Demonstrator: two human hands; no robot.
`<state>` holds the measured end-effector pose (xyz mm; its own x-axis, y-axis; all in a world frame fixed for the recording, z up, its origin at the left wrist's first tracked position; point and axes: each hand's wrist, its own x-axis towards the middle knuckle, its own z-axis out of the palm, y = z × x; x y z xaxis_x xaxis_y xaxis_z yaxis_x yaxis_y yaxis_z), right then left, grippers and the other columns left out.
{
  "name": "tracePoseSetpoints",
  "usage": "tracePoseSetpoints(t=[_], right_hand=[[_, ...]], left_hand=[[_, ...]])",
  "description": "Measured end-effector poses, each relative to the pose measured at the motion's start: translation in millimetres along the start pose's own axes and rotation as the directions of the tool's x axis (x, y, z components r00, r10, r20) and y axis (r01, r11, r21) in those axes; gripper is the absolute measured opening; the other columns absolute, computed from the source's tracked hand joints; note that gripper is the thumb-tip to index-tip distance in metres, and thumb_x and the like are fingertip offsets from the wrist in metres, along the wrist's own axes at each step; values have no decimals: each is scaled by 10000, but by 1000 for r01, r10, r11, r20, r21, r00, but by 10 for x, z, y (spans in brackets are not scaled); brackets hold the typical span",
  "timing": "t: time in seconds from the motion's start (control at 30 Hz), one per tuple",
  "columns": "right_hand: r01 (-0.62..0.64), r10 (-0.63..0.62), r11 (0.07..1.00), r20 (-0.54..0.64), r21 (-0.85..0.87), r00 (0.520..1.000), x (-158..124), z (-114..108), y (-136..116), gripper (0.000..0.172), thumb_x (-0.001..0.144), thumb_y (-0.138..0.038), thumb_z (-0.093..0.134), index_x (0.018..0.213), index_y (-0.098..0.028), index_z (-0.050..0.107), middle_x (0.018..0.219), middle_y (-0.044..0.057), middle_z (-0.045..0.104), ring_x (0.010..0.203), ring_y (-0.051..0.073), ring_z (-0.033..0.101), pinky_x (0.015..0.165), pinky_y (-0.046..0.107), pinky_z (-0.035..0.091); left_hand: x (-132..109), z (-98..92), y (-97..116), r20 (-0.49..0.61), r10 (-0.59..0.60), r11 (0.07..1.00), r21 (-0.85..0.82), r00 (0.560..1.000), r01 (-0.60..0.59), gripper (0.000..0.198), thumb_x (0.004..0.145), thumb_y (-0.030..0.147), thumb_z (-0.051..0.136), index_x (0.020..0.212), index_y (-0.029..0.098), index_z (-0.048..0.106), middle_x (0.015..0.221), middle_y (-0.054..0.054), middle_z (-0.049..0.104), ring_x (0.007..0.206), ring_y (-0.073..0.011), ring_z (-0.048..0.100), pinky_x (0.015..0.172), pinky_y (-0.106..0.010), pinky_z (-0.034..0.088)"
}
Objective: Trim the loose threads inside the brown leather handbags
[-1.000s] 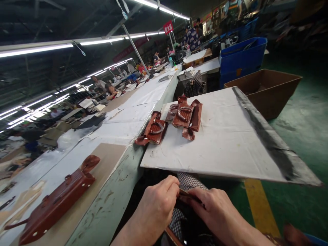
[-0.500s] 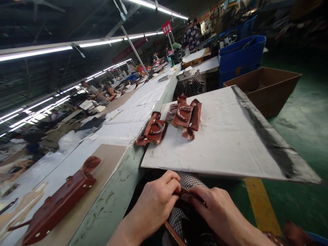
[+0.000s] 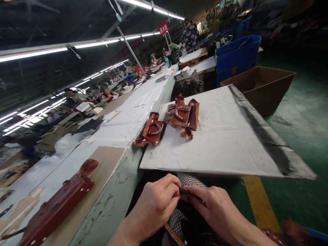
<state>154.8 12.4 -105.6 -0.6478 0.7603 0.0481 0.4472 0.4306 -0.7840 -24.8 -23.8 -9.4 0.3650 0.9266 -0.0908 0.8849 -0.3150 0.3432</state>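
Observation:
Over my lap, my left hand [image 3: 157, 201] pinches the edge of a brown leather piece [image 3: 183, 192]. My right hand [image 3: 216, 206] grips the same edge from the other side, thumb and fingers closed on it. Most of the piece is hidden by my hands. Below them a brown edge [image 3: 175, 235] shows; whether it belongs to the same piece I cannot tell. Brown crocodile-patterned bag parts with handles [image 3: 180, 116] lie on the white board ahead, and another such bag part [image 3: 153, 131] rests at the board's left edge.
The white-covered board [image 3: 220, 147] juts out from the long bench [image 3: 107, 201]. On the bench at left lies a brown leather bag [image 3: 60, 201]. A brown bin [image 3: 258, 89] and a blue bin [image 3: 237, 58] stand at the right. Several people work farther back.
My view has shifted slightly, so the surroundings sit a little farther left. Both hands keep hold of the leather piece, with only slight finger movement.

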Motion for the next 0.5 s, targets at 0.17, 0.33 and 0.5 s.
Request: tracePoseSetpoints(t=[0.17, 0.33, 0.5], right_hand=[[24, -24, 999, 0, 39, 1000, 3, -41, -5, 227, 957, -248, 547, 1109, -324, 697, 832, -20, 766, 682, 197, 719, 559, 260, 365], [30, -31, 996, 13, 82, 999, 9, -89, -29, 184, 955, -220, 543, 945, -271, 720, 856, -19, 768, 699, 179, 721, 588, 236, 400], [48, -50, 992, 12, 121, 999, 8, -95, -35, 223, 960, -187, 506, 888, -262, 704, 812, -41, 755, 657, 139, 700, 583, 207, 405]], left_hand=[[34, 55, -32, -55, 2, 1000, -21, 998, -3, 172, 873, 51, 514, 767, 187, 509, 980, -5, 649, 864, -131, 634, 733, -218, 458], [73, 105, -57, -84, -30, 999, -39, 996, 27, 172, 865, 55, 516, 755, 187, 517, 901, -8, 658, 799, -133, 626, 710, -229, 458], [88, 143, -73, -116, -84, 994, -75, 990, 75, 176, 845, 56, 533, 730, 190, 522, 844, -7, 651, 761, -139, 608, 696, -239, 449]])
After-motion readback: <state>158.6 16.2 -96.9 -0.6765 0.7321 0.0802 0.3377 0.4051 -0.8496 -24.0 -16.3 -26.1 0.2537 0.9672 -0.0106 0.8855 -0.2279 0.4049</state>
